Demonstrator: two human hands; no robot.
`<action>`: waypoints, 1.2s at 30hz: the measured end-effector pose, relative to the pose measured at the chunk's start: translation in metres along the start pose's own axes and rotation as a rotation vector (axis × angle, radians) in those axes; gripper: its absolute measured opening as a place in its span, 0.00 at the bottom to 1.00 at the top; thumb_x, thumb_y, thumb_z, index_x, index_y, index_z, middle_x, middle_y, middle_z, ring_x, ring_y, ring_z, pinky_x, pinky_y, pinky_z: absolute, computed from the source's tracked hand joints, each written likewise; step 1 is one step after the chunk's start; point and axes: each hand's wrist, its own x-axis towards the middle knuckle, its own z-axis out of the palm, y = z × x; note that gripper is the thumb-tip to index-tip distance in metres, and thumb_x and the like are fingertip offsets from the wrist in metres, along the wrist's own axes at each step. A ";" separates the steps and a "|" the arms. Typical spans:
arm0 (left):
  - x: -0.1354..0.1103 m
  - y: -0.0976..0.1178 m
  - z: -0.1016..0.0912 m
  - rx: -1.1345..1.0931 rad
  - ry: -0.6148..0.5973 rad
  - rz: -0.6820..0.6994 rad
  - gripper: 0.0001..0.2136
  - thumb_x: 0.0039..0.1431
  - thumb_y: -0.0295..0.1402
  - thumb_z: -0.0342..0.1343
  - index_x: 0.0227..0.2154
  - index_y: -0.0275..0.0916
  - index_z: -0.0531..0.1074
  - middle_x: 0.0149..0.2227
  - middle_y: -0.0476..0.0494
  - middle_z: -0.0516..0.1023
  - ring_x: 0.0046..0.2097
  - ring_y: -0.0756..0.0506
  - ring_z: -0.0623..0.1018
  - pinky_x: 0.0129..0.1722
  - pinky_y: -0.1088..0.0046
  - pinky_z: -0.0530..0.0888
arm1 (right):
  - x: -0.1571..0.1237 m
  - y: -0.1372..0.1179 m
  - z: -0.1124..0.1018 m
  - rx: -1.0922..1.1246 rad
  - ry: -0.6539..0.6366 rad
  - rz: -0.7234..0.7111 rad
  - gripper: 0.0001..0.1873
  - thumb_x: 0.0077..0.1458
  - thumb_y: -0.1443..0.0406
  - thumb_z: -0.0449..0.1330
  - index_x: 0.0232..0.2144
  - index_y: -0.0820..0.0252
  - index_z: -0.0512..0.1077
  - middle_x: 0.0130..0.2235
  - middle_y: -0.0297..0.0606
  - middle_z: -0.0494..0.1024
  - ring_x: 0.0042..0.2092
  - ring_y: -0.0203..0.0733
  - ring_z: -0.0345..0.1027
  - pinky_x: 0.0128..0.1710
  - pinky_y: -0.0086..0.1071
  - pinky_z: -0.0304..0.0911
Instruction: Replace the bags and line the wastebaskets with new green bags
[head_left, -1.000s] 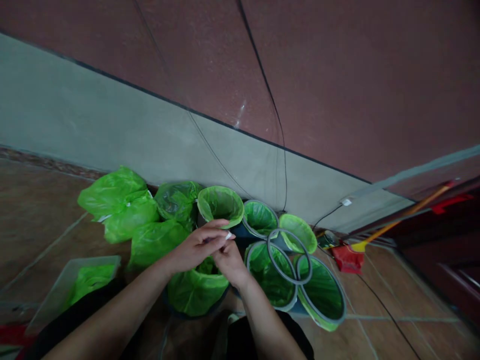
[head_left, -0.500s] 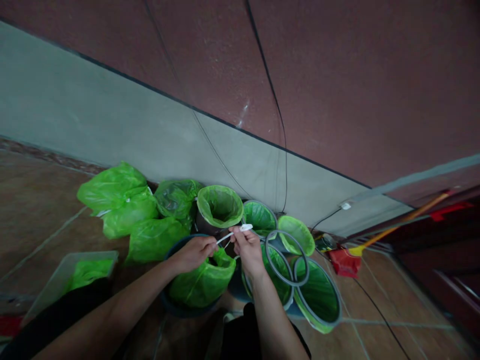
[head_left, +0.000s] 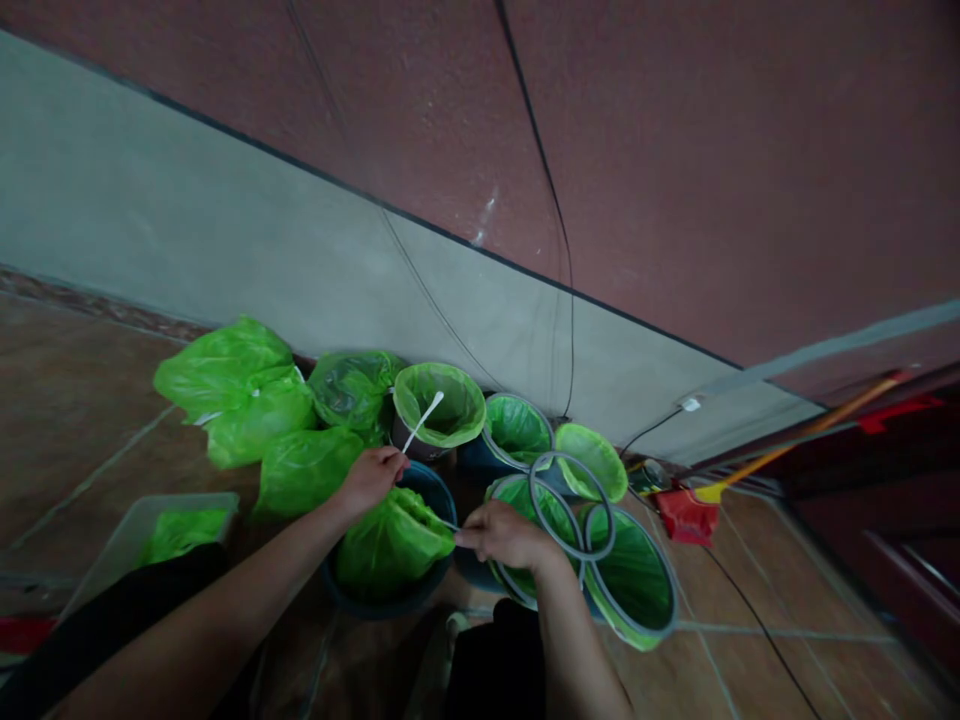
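Observation:
My left hand (head_left: 371,477) pinches one end of a white drawstring (head_left: 422,419) that sticks up and to the right. My right hand (head_left: 504,534) grips the other end low at the mouth of a green bag (head_left: 390,545). The bag sits gathered inside a dark blue bin (head_left: 435,487) right in front of me. Both hands hover over that bin, pulled apart from each other.
Tied green bags (head_left: 240,395) lie at the left by the wall. Several bins lined with green bags (head_left: 442,400) stand behind and to the right, with a loose grey ring (head_left: 570,500) on top. A clear box (head_left: 120,545) sits at left, a red dustpan (head_left: 686,515) and broom at right.
My hands were together above the bag a second ago. They have since drawn apart, left hand up-left and right hand down-right, pulling the white string ends and closing the bag's mouth.

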 end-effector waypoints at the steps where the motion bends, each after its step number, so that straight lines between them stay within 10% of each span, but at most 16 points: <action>1: 0.000 0.000 0.001 0.004 -0.008 0.000 0.14 0.50 0.43 0.48 0.21 0.39 0.70 0.17 0.52 0.66 0.22 0.50 0.65 0.24 0.73 0.60 | 0.001 -0.006 0.001 0.149 -0.034 -0.068 0.19 0.51 0.53 0.62 0.18 0.60 0.73 0.17 0.29 0.64 0.21 0.32 0.52 0.24 0.29 0.47; 5: -0.002 -0.004 0.007 0.006 -0.090 -0.010 0.14 0.50 0.43 0.48 0.22 0.39 0.71 0.16 0.54 0.63 0.21 0.50 0.62 0.22 0.73 0.57 | 0.013 -0.019 0.001 0.570 0.087 -0.182 0.21 0.52 0.48 0.60 0.29 0.61 0.74 0.18 0.24 0.57 0.21 0.29 0.45 0.21 0.27 0.42; 10: 0.001 -0.009 0.004 0.088 -0.070 0.014 0.13 0.51 0.41 0.48 0.21 0.39 0.71 0.17 0.53 0.65 0.21 0.50 0.63 0.24 0.73 0.59 | 0.028 -0.001 0.002 0.226 0.517 -0.061 0.17 0.49 0.53 0.64 0.32 0.61 0.75 0.24 0.32 0.71 0.27 0.35 0.63 0.28 0.29 0.56; 14: 0.006 -0.010 -0.003 0.140 -0.013 0.031 0.13 0.52 0.40 0.47 0.20 0.39 0.71 0.17 0.52 0.66 0.23 0.49 0.65 0.26 0.72 0.61 | 0.014 0.013 -0.002 0.129 0.324 -0.017 0.30 0.43 0.54 0.70 0.47 0.62 0.73 0.31 0.36 0.78 0.33 0.40 0.72 0.33 0.31 0.62; 19: 0.007 -0.012 -0.006 0.157 -0.012 0.039 0.13 0.52 0.39 0.47 0.19 0.40 0.72 0.17 0.51 0.67 0.23 0.49 0.66 0.26 0.72 0.61 | 0.000 0.014 -0.002 -0.050 -0.010 0.064 0.13 0.45 0.57 0.68 0.22 0.61 0.75 0.17 0.29 0.69 0.22 0.35 0.63 0.24 0.28 0.53; 27: 0.000 -0.013 0.001 0.144 -0.064 0.008 0.13 0.51 0.40 0.49 0.21 0.39 0.73 0.16 0.52 0.65 0.21 0.50 0.63 0.24 0.72 0.58 | 0.011 -0.018 0.012 0.485 -0.046 -0.263 0.26 0.58 0.44 0.53 0.29 0.61 0.72 0.17 0.26 0.61 0.19 0.30 0.49 0.21 0.26 0.45; 32: -0.001 -0.013 0.005 0.091 -0.056 0.010 0.13 0.51 0.39 0.49 0.21 0.37 0.72 0.17 0.52 0.64 0.21 0.50 0.63 0.24 0.73 0.59 | 0.023 -0.020 0.014 0.341 0.191 -0.248 0.27 0.56 0.44 0.55 0.23 0.61 0.69 0.18 0.28 0.65 0.21 0.30 0.54 0.23 0.26 0.48; 36: -0.002 -0.012 0.007 0.020 -0.124 -0.014 0.13 0.51 0.40 0.50 0.24 0.36 0.73 0.16 0.53 0.61 0.21 0.51 0.60 0.22 0.73 0.57 | 0.026 -0.025 0.015 0.457 0.095 -0.352 0.26 0.60 0.45 0.52 0.27 0.61 0.71 0.22 0.32 0.71 0.23 0.32 0.59 0.25 0.27 0.54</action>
